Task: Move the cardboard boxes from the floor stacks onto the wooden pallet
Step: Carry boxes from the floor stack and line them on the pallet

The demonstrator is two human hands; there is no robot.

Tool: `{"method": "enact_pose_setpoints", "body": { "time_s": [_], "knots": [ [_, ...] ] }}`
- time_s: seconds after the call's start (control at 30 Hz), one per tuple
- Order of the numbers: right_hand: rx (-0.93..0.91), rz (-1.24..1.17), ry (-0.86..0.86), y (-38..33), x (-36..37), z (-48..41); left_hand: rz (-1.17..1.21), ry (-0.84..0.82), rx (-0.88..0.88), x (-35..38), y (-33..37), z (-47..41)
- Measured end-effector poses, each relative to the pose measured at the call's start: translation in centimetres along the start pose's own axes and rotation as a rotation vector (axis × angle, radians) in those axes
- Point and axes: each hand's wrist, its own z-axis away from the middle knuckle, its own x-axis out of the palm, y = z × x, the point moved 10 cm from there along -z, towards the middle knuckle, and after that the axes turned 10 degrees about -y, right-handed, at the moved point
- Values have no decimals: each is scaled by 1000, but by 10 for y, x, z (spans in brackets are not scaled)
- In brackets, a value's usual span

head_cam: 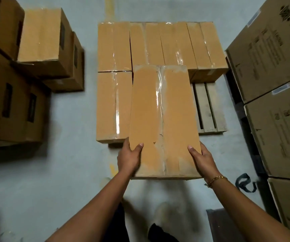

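I hold a long taped cardboard box (163, 119) in front of me, its far end over the wooden pallet (210, 109). My left hand (129, 157) grips its near left corner and my right hand (202, 158) its near right corner, thumbs on top. Several similar boxes lie on the pallet: a row at the back (161, 44) and one at the front left (113, 105). Bare slats show at the pallet's front right. The held box hides the middle of the pallet.
Stacks of brown boxes (41, 44) stand on the floor at the left. Large printed cartons (277, 70) are stacked along the right. A dark strap (245, 182) lies on the grey floor near my right arm. My legs are below the box.
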Motion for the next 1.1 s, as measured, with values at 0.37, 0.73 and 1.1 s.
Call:
{"method": "enact_pose_setpoints", "body": {
  "time_s": [0.37, 0.73, 1.1],
  "knots": [
    [16, 48, -28, 97, -17, -113, 45, 30, -9, 89, -61, -90],
    [-85, 22, -21, 163, 32, -296, 34, 116, 53, 132, -134, -262],
    [-158, 57, -12, 228, 56, -379, -13, 247, 80, 164, -200, -319]
  ]
}}
